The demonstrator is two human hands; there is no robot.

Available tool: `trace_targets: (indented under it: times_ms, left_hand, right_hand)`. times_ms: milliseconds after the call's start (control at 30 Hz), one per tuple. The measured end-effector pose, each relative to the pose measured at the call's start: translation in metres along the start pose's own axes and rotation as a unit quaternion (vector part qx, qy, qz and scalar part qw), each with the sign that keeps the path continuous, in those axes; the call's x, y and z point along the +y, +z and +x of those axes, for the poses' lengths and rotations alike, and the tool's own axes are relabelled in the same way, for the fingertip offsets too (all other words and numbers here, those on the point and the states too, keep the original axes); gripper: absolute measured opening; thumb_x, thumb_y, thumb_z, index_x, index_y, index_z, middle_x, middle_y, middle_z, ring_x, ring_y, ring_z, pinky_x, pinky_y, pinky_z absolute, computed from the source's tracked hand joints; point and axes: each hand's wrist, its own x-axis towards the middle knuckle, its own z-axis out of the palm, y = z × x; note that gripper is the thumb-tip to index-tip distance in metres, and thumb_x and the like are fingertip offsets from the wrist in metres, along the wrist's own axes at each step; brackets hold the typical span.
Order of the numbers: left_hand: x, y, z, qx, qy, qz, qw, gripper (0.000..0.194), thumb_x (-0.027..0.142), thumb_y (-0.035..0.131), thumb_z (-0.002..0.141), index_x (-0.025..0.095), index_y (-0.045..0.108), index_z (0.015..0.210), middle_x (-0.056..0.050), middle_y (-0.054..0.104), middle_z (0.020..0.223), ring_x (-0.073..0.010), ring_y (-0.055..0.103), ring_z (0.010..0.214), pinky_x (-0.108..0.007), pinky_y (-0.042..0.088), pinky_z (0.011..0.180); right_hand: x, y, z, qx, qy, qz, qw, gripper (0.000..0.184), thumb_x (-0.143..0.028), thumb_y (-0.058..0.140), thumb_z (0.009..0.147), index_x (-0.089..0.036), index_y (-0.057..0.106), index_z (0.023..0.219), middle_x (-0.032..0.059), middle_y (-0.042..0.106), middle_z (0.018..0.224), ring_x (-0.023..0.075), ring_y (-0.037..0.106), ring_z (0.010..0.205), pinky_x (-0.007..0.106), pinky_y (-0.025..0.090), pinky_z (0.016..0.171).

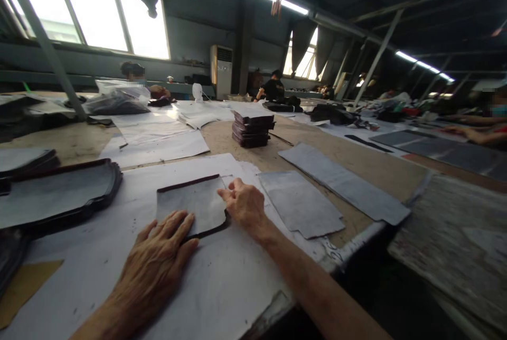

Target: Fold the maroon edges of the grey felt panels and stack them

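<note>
A grey panel (194,202) with dark folded edges along its far and near sides lies flat on white paper (222,282). My left hand (160,250) rests on its near left part, fingers stretched out and palm down. At the panel's right edge is my right hand (244,204), its fingers curled and pressed together on that border. The exact grip is partly hidden by the fingers. Right of this hand lie a flat grey piece (299,202) and a longer grey strip (344,184), both apart from it.
Dark-edged panels are stacked (59,192) at the left, near a tan card (27,287). A pile of small dark pieces (251,129) stands beyond the panel. The table's edge (356,242) runs at the right. Other people (274,86) sit at the far tables.
</note>
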Motion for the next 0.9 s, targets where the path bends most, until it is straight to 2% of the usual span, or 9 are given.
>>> trace_targets:
  times_ms: [100,167,267,367,533,633,700,800,900]
  left_hand:
    - [0.002,-0.002,0.000,0.003,0.004,0.004,1.000,0.042,0.037,0.035,0.089,0.021,0.049,0.124,-0.008,0.050,0.130,-0.0261,0.044,0.121,-0.052,0.020,0.104]
    - [0.004,-0.002,-0.001,0.005,-0.001,0.006,1.000,0.042,0.037,0.035,0.088,0.021,0.049,0.124,-0.008,0.050,0.130,-0.0272,0.045,0.120,-0.056,0.015,0.104]
    - [0.007,-0.003,-0.001,0.005,-0.013,0.009,1.000,0.041,0.037,0.035,0.088,0.020,0.049,0.123,-0.009,0.051,0.129,-0.0282,0.045,0.119,-0.058,0.012,0.103]
    - [0.009,-0.005,0.000,-0.001,-0.020,0.008,1.000,0.041,0.037,0.035,0.088,0.019,0.049,0.122,-0.010,0.051,0.128,-0.0287,0.046,0.118,-0.059,0.012,0.103]
    - [0.010,-0.009,0.001,-0.012,-0.041,-0.001,0.999,0.047,0.039,0.035,0.088,0.014,0.042,0.127,-0.013,0.052,0.127,-0.0275,0.047,0.117,-0.056,0.016,0.103]
    - [0.009,-0.009,0.001,-0.019,-0.032,0.007,0.999,0.044,0.039,0.033,0.088,0.015,0.045,0.124,-0.012,0.047,0.131,-0.0275,0.046,0.118,-0.057,0.015,0.103]
    - [0.009,-0.008,0.001,-0.018,-0.025,0.015,0.999,0.044,0.040,0.033,0.089,0.016,0.046,0.123,-0.012,0.043,0.134,-0.0283,0.045,0.118,-0.058,0.016,0.102]
    - [0.006,-0.005,0.000,0.007,-0.014,0.025,1.000,0.044,0.040,0.034,0.088,0.015,0.047,0.122,-0.014,0.041,0.135,-0.0303,0.044,0.119,-0.058,0.019,0.101]
    - [0.002,-0.005,-0.004,0.086,0.024,0.013,0.996,0.045,0.038,0.041,0.086,0.013,0.044,0.124,-0.015,0.045,0.131,-0.0301,0.046,0.116,-0.053,0.022,0.103]
  right_hand:
    - [0.030,-0.019,-0.022,0.044,-0.021,-0.049,0.998,0.027,-0.039,0.048,0.085,-0.019,0.057,0.101,0.0059,0.063,0.099,0.0190,0.055,0.095,0.029,0.040,0.080]
    - [0.058,-0.034,-0.038,0.058,-0.033,-0.088,0.994,0.027,-0.034,0.055,0.079,-0.017,0.059,0.099,0.0078,0.062,0.102,0.0224,0.051,0.102,0.031,0.040,0.082]
    - [0.098,-0.053,-0.057,0.052,-0.044,-0.135,0.988,0.033,-0.034,0.063,0.071,-0.014,0.060,0.097,0.0125,0.061,0.104,0.0279,0.051,0.102,0.037,0.040,0.085]
    - [0.123,-0.060,-0.066,0.029,-0.074,-0.148,0.986,0.030,-0.033,0.061,0.074,-0.013,0.062,0.096,0.0128,0.061,0.105,0.0271,0.052,0.101,0.038,0.041,0.087]
    - [0.134,-0.065,-0.066,-0.010,-0.148,-0.122,0.981,0.027,-0.019,0.052,0.078,-0.010,0.061,0.102,0.0131,0.063,0.103,0.0252,0.055,0.100,0.036,0.041,0.089]
    - [0.140,-0.072,-0.064,-0.032,-0.183,-0.091,0.978,0.038,-0.006,0.044,0.074,-0.011,0.059,0.108,0.0100,0.063,0.107,0.0201,0.057,0.101,0.029,0.042,0.089]
    - [0.146,-0.075,-0.063,-0.028,-0.187,-0.069,0.980,0.037,-0.006,0.042,0.074,-0.014,0.061,0.104,0.0067,0.066,0.102,0.0170,0.060,0.095,0.025,0.044,0.085]
    - [0.151,-0.073,-0.060,0.025,-0.154,-0.041,0.987,0.023,-0.017,0.043,0.082,-0.019,0.066,0.089,0.0027,0.069,0.086,0.0157,0.064,0.081,0.023,0.046,0.075]
    - [0.151,-0.066,-0.062,0.117,-0.096,-0.021,0.988,0.025,-0.028,0.042,0.086,-0.019,0.065,0.081,0.0023,0.068,0.073,0.0164,0.063,0.066,0.025,0.046,0.064]
